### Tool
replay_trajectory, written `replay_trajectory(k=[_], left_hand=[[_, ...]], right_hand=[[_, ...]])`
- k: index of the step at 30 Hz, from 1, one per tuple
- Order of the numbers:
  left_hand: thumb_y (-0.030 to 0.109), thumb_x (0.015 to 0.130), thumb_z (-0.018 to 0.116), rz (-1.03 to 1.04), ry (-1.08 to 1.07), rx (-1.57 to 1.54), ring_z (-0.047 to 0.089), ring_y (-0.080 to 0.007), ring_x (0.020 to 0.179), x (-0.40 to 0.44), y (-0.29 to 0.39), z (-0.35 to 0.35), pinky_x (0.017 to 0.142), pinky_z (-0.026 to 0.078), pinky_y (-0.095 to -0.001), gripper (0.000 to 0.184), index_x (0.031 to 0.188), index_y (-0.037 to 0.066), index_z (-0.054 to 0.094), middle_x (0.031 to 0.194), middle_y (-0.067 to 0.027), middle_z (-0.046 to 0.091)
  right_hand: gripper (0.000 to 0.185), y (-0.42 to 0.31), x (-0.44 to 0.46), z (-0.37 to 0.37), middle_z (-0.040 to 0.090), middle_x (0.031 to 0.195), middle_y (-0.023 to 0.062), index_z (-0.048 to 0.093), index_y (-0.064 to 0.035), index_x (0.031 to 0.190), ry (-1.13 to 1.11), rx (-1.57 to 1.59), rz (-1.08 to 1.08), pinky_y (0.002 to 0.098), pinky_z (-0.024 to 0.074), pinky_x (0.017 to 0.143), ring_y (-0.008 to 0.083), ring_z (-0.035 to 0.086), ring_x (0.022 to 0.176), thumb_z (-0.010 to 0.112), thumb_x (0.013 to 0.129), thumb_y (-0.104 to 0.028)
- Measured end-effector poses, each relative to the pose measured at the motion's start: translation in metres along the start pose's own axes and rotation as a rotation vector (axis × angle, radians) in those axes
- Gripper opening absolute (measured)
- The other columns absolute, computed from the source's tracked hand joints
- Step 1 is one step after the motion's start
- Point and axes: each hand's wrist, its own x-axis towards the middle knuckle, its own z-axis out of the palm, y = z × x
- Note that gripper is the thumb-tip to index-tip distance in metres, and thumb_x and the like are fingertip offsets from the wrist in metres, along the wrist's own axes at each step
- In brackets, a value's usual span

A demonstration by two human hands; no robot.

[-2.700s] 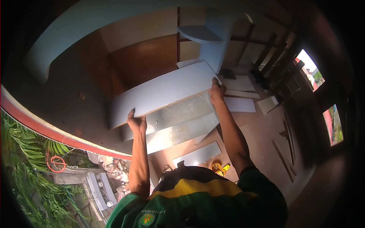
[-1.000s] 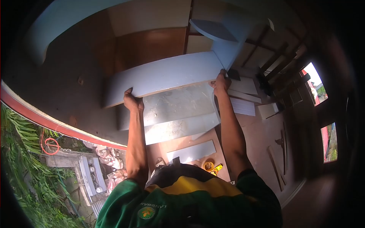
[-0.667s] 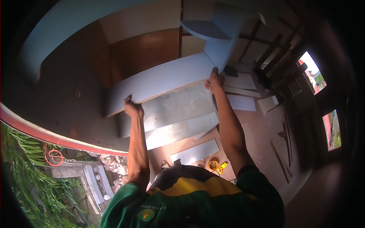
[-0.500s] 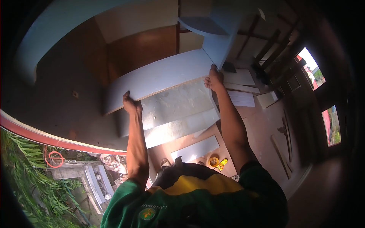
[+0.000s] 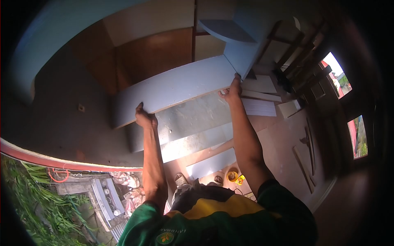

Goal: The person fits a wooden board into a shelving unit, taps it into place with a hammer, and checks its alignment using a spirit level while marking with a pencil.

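A long white board (image 5: 176, 87) spans between the dark wall on the left and a pale upright panel (image 5: 239, 57) on the right. My left hand (image 5: 145, 117) grips its front edge near the left end, thumb on top and fingers underneath. At the right end, my right hand (image 5: 232, 88) holds the same edge where it meets the upright panel, its fingertips curled below. Beneath the board lies a lower shiny surface (image 5: 193, 117). A curved corner shelf (image 5: 227, 30) sits above, on the upright panel.
On the floor are a loose white board (image 5: 211, 164), a yellow container (image 5: 232, 176) and a yellow packet (image 5: 240, 179). Wood strips (image 5: 303, 166) and more panels (image 5: 259, 107) lie to the right. A red-edged sill (image 5: 69, 162) borders the plants (image 5: 37, 201) at left.
My view has shifted slightly, bringing my feet into sight below. Both hands remain on the board, and the fingers of my right hand now reach further under its edge.
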Motion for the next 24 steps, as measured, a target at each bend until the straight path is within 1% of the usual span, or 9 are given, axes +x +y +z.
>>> replay_trajectory(k=[1,5,8,10,11,13,15,19,24], left_hand=[[0.007,0.088,0.047,0.008,0.028,-0.012,0.055,-0.0275,0.112,0.001,-0.001,0.0,0.103,0.042,-0.0412,0.028,0.112,-0.006,0.058,0.118,-0.0136,0.058],[0.006,0.088,0.048,0.049,0.043,-0.034,0.057,-0.0275,0.109,0.0,0.0,-0.001,0.101,0.044,-0.0418,0.026,0.108,-0.005,0.059,0.114,-0.0132,0.06],[0.007,0.089,0.052,0.085,0.096,-0.009,0.058,-0.0285,0.106,-0.005,-0.003,0.009,0.095,0.049,-0.0408,0.027,0.109,-0.009,0.06,0.115,-0.0154,0.059],[0.008,0.089,0.051,0.072,0.088,0.005,0.058,-0.0286,0.106,-0.005,-0.004,0.009,0.095,0.048,-0.041,0.027,0.109,-0.009,0.06,0.116,-0.0154,0.059],[0.008,0.09,0.05,0.066,0.089,0.013,0.058,-0.0287,0.107,-0.005,-0.003,0.007,0.096,0.048,-0.0412,0.027,0.109,-0.009,0.06,0.116,-0.0155,0.059],[0.011,0.091,0.049,0.02,0.053,0.031,0.056,-0.027,0.11,-0.002,-0.005,0.0,0.103,0.042,-0.0409,0.024,0.107,-0.003,0.059,0.115,-0.0125,0.061],[0.013,0.093,0.045,0.003,-0.084,0.013,0.056,-0.0262,0.111,-0.001,-0.006,-0.001,0.103,0.042,-0.0409,0.027,0.11,-0.003,0.057,0.116,-0.0125,0.061],[0.014,0.095,0.041,-0.023,-0.034,0.085,0.056,-0.0264,0.113,0.003,-0.005,-0.001,0.103,0.042,-0.0412,0.031,0.117,-0.004,0.054,0.118,-0.0125,0.06],[0.016,0.096,0.04,-0.045,-0.138,0.067,0.055,-0.0266,0.114,-0.002,-0.004,0.001,0.104,0.041,-0.0431,0.033,0.119,-0.004,0.053,0.12,-0.0125,0.059]], right_hand=[[0.07,0.003,0.004,0.0,0.042,0.13,0.0112,0.042,-0.0154,0.136,-0.106,0.119,-0.002,0.0562,0.037,0.093,0.0273,0.043,0.118,0.053,0.083,-0.059],[0.066,0.022,0.01,0.003,0.043,0.135,0.0087,0.042,-0.0166,0.136,-0.318,0.296,-0.181,0.0591,0.0345,0.095,0.0294,0.042,0.123,0.05,0.084,-0.057],[0.062,0.027,0.023,0.002,0.044,0.137,0.0074,0.044,-0.0151,0.135,-0.451,0.379,-0.265,0.0551,0.0357,0.099,0.0287,0.042,0.125,0.046,0.086,-0.053],[0.058,0.036,0.062,0.01,0.05,0.133,0.0066,0.047,-0.0125,0.133,-0.486,0.61,-0.457,0.0458,0.0388,0.1,0.0265,0.046,0.124,0.05,0.086,-0.046],[0.058,0.04,0.068,0.011,0.05,0.133,0.0066,0.047,-0.0125,0.133,-0.474,0.624,-0.459,0.0458,0.0388,0.1,0.0265,0.046,0.124,0.05,0.086,-0.046],[0.055,0.038,0.058,0.017,0.056,0.125,0.0082,0.05,-0.0057,0.128,-0.091,0.583,-0.571,0.0383,0.0431,0.097,0.0248,0.053,0.115,0.057,0.084,-0.037],[0.05,0.034,0.059,0.017,0.059,0.121,0.0087,0.055,-0.0027,0.123,-0.023,0.603,-0.552,0.0379,0.0452,0.094,0.0246,0.056,0.11,0.06,0.082,-0.031],[0.041,0.028,0.044,0.024,0.065,0.111,0.0096,0.062,0.0034,0.11,0.136,0.642,-0.453,0.0363,0.0493,0.087,0.0237,0.061,0.099,0.064,0.079,-0.022],[0.052,0.034,0.054,0.016,0.061,0.118,0.0122,0.056,0.0046,0.121,0.103,0.513,-0.557,0.0367,0.0481,0.09,0.0256,0.06,0.105,0.065,0.081,-0.029]])
